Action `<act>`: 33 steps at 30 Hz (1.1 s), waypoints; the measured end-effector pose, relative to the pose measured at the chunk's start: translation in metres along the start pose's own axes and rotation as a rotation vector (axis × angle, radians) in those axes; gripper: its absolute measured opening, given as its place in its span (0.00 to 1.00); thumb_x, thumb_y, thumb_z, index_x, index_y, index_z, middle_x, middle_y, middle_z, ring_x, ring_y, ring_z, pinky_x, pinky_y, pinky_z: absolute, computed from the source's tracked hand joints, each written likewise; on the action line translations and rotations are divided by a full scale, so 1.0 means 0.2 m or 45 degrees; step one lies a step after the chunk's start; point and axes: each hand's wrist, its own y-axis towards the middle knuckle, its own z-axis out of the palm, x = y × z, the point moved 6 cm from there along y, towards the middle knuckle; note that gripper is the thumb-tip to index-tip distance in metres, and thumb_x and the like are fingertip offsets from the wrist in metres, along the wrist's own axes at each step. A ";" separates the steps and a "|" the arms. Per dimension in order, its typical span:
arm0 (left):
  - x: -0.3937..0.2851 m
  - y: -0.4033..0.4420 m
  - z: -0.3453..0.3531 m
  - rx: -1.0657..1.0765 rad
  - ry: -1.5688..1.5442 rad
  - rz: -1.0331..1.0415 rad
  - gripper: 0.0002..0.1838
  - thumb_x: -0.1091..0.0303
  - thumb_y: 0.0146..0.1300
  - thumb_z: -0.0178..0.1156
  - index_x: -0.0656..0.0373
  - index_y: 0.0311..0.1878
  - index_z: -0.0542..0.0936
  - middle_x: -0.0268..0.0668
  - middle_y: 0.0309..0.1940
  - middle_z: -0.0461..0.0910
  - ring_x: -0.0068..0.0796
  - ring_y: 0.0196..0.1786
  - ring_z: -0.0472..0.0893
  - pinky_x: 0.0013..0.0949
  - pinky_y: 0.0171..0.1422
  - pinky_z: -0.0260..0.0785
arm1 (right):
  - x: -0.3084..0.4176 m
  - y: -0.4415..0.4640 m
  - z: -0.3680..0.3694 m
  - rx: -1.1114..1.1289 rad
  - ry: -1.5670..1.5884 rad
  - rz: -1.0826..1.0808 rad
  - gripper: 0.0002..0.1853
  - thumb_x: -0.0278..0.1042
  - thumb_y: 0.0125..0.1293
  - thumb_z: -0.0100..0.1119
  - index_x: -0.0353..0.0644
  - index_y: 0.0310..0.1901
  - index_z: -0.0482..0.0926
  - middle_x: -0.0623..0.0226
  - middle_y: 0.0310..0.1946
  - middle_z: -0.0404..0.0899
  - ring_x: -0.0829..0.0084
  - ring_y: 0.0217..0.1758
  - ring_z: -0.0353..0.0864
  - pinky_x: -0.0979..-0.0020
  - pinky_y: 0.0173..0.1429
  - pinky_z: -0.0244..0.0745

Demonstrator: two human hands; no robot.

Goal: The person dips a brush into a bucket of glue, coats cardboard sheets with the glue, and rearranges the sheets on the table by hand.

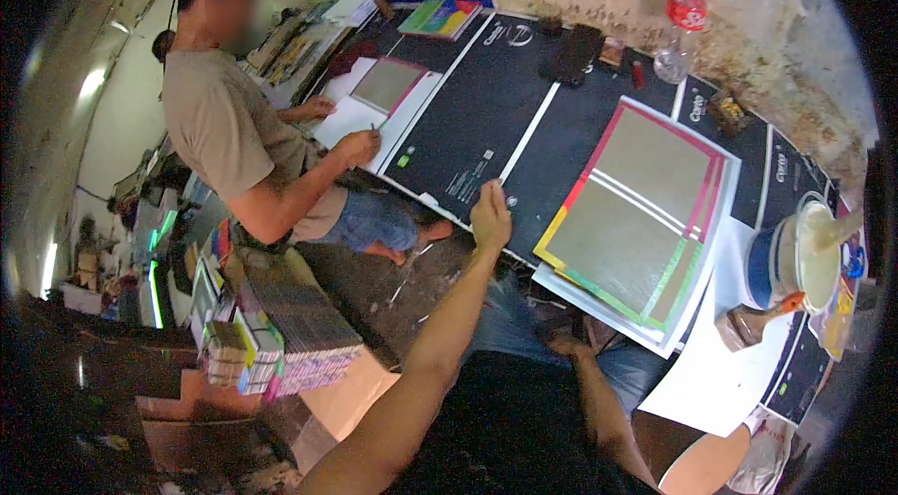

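Observation:
My left hand (491,217) is at the near edge of the black table top (449,139), its fingers curled over that edge. My right hand (566,342) is low over my lap, beside the table's near edge, with its fingers in shadow and hard to make out. Between my hands and the wall lies a large sheet with grey boards (645,167) on it, bordered in red, yellow and green, with a white strip across the middle. White paper (720,383) lies to its right. A wide brush (748,325) with an orange-tipped handle rests by a tub of pale paste (816,261).
A co-worker (234,111) stands at the left, hands over a smaller grey board (388,85) on white paper. A red-capped bottle (681,27) and a dark pouch (575,55) stand near the wall. Stacked books (295,317) are at the lower left.

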 end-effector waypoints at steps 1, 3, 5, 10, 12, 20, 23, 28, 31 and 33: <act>-0.01 0.00 0.01 0.023 0.068 0.003 0.18 0.55 0.74 0.41 0.57 0.50 0.75 0.53 0.31 0.81 0.59 0.36 0.80 0.53 0.38 0.70 | 0.00 0.00 0.00 0.005 0.022 0.005 0.26 0.55 0.64 0.46 0.46 0.54 0.79 0.48 0.55 0.77 0.52 0.62 0.73 0.49 0.70 0.55; -0.05 0.01 0.00 -0.035 0.102 0.063 0.19 0.54 0.73 0.42 0.57 0.50 0.75 0.53 0.31 0.81 0.59 0.36 0.80 0.53 0.38 0.70 | 0.00 0.01 -0.01 0.019 0.056 0.013 0.26 0.54 0.64 0.46 0.46 0.54 0.78 0.49 0.55 0.77 0.52 0.62 0.73 0.50 0.70 0.56; -0.07 0.00 -0.01 -0.060 0.111 0.064 0.18 0.54 0.73 0.43 0.58 0.49 0.75 0.52 0.29 0.81 0.58 0.34 0.80 0.52 0.37 0.70 | -0.01 0.02 -0.03 0.022 0.082 0.018 0.26 0.54 0.64 0.47 0.46 0.55 0.78 0.49 0.55 0.77 0.52 0.62 0.73 0.51 0.69 0.58; -0.07 0.01 0.00 0.006 0.111 0.006 0.16 0.55 0.71 0.48 0.58 0.46 0.75 0.45 0.22 0.78 0.51 0.26 0.79 0.48 0.32 0.68 | -0.08 0.02 -0.08 -0.006 0.102 0.023 0.25 0.52 0.64 0.48 0.46 0.56 0.77 0.49 0.56 0.76 0.53 0.62 0.72 0.54 0.68 0.61; -0.09 0.01 0.00 -0.012 0.068 0.033 0.15 0.55 0.70 0.50 0.58 0.44 0.74 0.43 0.20 0.77 0.49 0.25 0.79 0.47 0.31 0.67 | -0.13 0.03 -0.10 -0.045 0.098 0.003 0.25 0.52 0.64 0.48 0.46 0.57 0.76 0.49 0.56 0.76 0.53 0.63 0.72 0.55 0.68 0.62; -0.06 0.02 0.00 0.002 0.105 -0.003 0.16 0.53 0.69 0.52 0.57 0.44 0.74 0.40 0.19 0.77 0.46 0.25 0.79 0.46 0.31 0.68 | 0.02 -0.10 -0.24 -0.025 0.172 0.145 0.24 0.51 0.64 0.48 0.46 0.56 0.76 0.49 0.56 0.77 0.52 0.60 0.74 0.56 0.64 0.67; -0.07 0.01 -0.01 0.042 0.132 -0.048 0.17 0.52 0.69 0.52 0.57 0.44 0.74 0.40 0.20 0.78 0.46 0.26 0.80 0.46 0.33 0.69 | -0.03 -0.06 -0.17 -0.029 0.121 0.107 0.24 0.51 0.64 0.48 0.46 0.56 0.76 0.49 0.55 0.77 0.52 0.60 0.74 0.56 0.64 0.67; -0.05 0.00 0.00 0.055 0.087 -0.024 0.18 0.50 0.69 0.51 0.57 0.46 0.74 0.43 0.22 0.78 0.47 0.28 0.80 0.48 0.34 0.70 | -0.05 -0.02 -0.11 -0.055 0.072 0.072 0.24 0.51 0.64 0.48 0.46 0.56 0.76 0.50 0.55 0.77 0.52 0.60 0.74 0.56 0.64 0.67; -0.05 -0.01 -0.01 0.023 0.062 -0.021 0.18 0.51 0.69 0.51 0.57 0.45 0.74 0.43 0.23 0.79 0.48 0.28 0.80 0.48 0.34 0.70 | -0.05 0.00 -0.08 -0.056 0.056 0.068 0.25 0.51 0.64 0.47 0.46 0.56 0.76 0.50 0.55 0.77 0.52 0.60 0.74 0.55 0.64 0.67; -0.05 0.00 -0.02 0.056 0.034 -0.026 0.18 0.51 0.69 0.51 0.57 0.45 0.74 0.44 0.24 0.79 0.48 0.29 0.81 0.47 0.34 0.70 | -0.05 0.01 -0.09 -0.059 0.040 0.065 0.25 0.51 0.64 0.47 0.46 0.56 0.76 0.50 0.55 0.77 0.52 0.60 0.74 0.55 0.64 0.66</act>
